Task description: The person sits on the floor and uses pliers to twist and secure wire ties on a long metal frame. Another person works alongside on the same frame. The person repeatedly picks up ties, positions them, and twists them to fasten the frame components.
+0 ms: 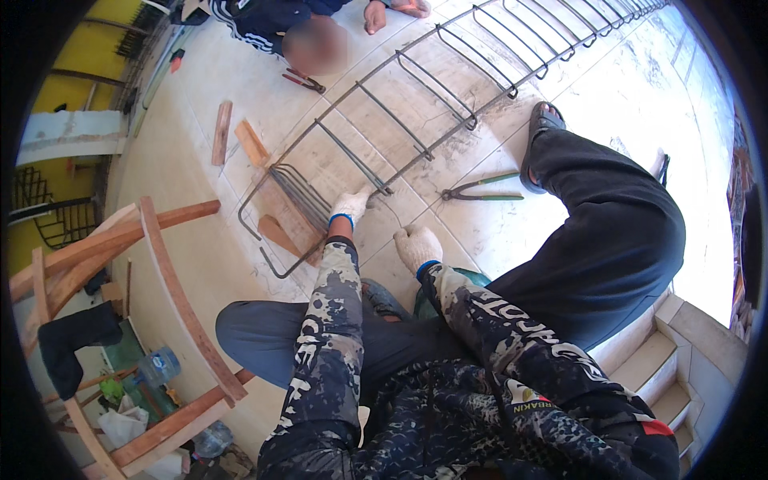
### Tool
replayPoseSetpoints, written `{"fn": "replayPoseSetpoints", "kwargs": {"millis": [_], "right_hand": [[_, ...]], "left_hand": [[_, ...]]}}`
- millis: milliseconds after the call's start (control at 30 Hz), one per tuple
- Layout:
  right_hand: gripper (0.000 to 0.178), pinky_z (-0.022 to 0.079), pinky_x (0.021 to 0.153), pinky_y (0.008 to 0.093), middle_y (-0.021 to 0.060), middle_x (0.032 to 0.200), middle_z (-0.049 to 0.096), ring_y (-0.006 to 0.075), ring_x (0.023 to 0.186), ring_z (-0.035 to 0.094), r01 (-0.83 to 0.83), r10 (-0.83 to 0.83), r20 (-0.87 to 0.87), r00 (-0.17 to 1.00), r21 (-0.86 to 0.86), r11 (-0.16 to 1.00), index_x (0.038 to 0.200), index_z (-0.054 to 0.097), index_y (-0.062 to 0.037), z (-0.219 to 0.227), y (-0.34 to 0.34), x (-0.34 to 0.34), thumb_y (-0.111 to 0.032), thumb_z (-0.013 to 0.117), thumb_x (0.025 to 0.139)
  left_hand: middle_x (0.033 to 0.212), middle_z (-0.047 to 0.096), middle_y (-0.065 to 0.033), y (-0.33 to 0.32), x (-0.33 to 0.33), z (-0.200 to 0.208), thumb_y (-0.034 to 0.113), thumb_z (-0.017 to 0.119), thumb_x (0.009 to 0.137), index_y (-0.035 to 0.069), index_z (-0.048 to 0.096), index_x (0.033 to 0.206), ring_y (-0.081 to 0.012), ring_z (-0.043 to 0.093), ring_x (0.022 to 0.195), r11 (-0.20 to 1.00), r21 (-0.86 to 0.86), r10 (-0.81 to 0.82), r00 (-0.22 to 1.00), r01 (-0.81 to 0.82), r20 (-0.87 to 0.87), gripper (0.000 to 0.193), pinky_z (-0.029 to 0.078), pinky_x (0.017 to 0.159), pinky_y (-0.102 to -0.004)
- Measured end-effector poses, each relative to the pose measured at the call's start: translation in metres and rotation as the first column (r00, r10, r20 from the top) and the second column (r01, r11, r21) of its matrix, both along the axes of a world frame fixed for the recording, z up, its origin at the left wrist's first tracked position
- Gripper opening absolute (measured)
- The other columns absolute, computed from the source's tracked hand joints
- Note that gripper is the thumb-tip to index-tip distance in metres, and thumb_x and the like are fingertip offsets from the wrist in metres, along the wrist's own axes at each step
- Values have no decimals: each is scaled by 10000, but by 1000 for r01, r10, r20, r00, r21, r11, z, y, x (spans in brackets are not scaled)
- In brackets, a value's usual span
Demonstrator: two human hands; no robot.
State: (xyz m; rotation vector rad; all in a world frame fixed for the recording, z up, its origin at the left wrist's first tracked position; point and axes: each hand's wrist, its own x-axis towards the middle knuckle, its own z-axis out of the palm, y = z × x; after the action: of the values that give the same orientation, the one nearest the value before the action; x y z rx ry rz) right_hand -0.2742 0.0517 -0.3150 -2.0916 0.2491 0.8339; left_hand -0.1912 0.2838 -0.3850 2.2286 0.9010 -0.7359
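A long rebar cage of dark rods and bent stirrups lies on the tiled floor in front of me. My left hand, in a white glove with a blue cuff, is closed around the cage's near long rod, beside a stirrup corner. Several stirrups are bunched at the cage's left end. My right hand, gloved too, is closed just nearer and to the right. A thin wire runs from its fingers up toward that corner. Pincers with green handles rest on the floor to the right.
A person's hand shows beyond the cage, near red-handled pincers. Wood pieces lie left of the cage; a board is under its end. A wooden frame stands at left. Steps descend at lower right.
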Motion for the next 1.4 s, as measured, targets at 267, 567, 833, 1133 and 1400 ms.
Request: {"fn": "replayPoseSetpoints", "kwargs": {"millis": [267, 567, 833, 1133, 1400], "right_hand": [[438, 565, 1016, 536, 243, 1124, 787, 439, 1112, 741, 8, -9, 57, 998, 19, 1000, 1130, 831, -93, -9, 3, 7, -396, 543, 999], [432, 567, 1012, 534, 243, 1125, 787, 439, 1118, 740, 47, -47, 86, 995, 1, 999, 1146, 829, -101, -23, 9, 18, -414, 556, 1029], [428, 575, 1003, 531, 244, 1142, 785, 435, 1125, 745, 49, -51, 27, 998, 57, 997, 1168, 828, -109, -21, 19, 22, -419, 564, 1036], [380, 577, 937, 554, 234, 1038, 788, 439, 1041, 749, 45, -28, 181, 983, -89, 995, 1115, 826, -124, -9, 21, 22, -396, 574, 1031], [237, 599, 825, 541, 210, 969, 784, 431, 941, 756, -35, 52, 507, 860, -43, 998, 1009, 824, -145, 27, 7, 59, -303, 649, 985]], "left_hand": [[1225, 813, -157, -11, 4, 15, 570, 790, 934, -20, 779, 1317, -264, 742, 1100, 969, -234, 95, 992, -73, 85, 704, 565, 936, -416], [1137, 816, -109, -28, 2, 10, 441, 808, 973, 1, 804, 1251, -200, 734, 986, 959, -169, 270, 915, -227, 302, 520, 562, 859, -388], [989, 817, -75, -58, -12, 25, 338, 834, 969, -17, 796, 1150, -177, 732, 890, 952, -207, 304, 755, -225, 581, 400, 574, 835, -349], [958, 825, -108, -89, -16, 33, 235, 896, 894, 20, 804, 1057, -171, 754, 848, 969, -41, 217, 752, -245, 623, 285, 594, 784, -351], [868, 817, -85, -84, -21, 7, 203, 897, 884, 27, 813, 979, -168, 748, 772, 950, -100, 277, 655, -295, 703, 216, 592, 752, -340]]}}
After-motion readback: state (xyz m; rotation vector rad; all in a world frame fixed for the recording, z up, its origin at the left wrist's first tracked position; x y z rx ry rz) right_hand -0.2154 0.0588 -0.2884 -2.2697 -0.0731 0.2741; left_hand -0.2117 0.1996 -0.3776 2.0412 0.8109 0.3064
